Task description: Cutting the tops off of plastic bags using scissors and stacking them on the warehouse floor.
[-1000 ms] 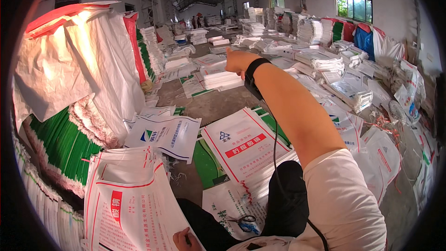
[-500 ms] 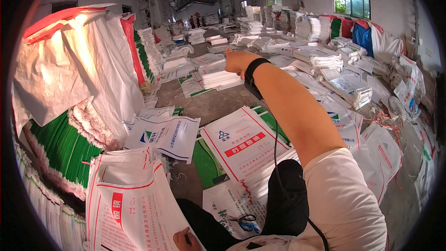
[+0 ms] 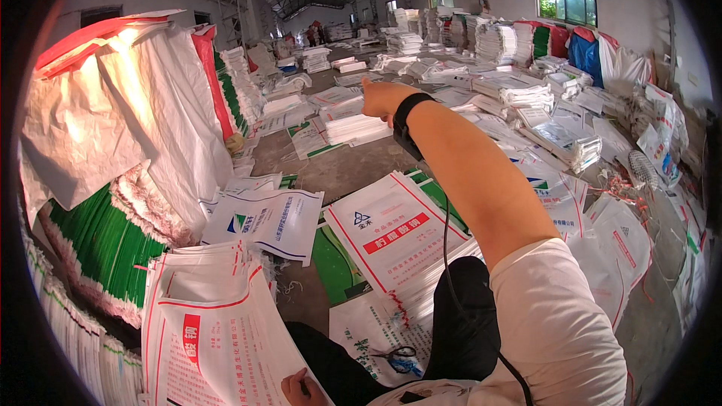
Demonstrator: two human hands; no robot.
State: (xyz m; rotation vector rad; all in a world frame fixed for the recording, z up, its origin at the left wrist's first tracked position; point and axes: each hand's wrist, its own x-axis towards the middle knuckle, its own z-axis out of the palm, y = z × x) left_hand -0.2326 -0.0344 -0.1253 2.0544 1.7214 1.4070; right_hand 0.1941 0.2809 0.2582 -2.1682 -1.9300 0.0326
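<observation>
My right arm stretches forward with a black wristband, and my right hand (image 3: 385, 100) is in the air, index finger extended and the other fingers curled, with nothing visible in it. At the lower edge, my left hand (image 3: 299, 388) is closed at the edge of a white printed sack (image 3: 218, 338) with red lines; part of the hand is cut off. In front of me lies a stack of flat white sacks (image 3: 391, 229) with a red band. Scissors (image 3: 397, 353) with dark handles and a blue item lie on a printed sack between my legs.
On the left rise a green sack pile (image 3: 101, 244) and a draped white sheet (image 3: 165, 98). A blue-marked white sack (image 3: 263, 222) lies beyond my left hand. Bundled sacks (image 3: 560, 143) and tangled red string (image 3: 620, 192) are on the right. A thin black cable hangs along my right arm.
My right hand has shifted very slightly left while keeping the same outstretched pose. The left hand and the sacks look unchanged.
</observation>
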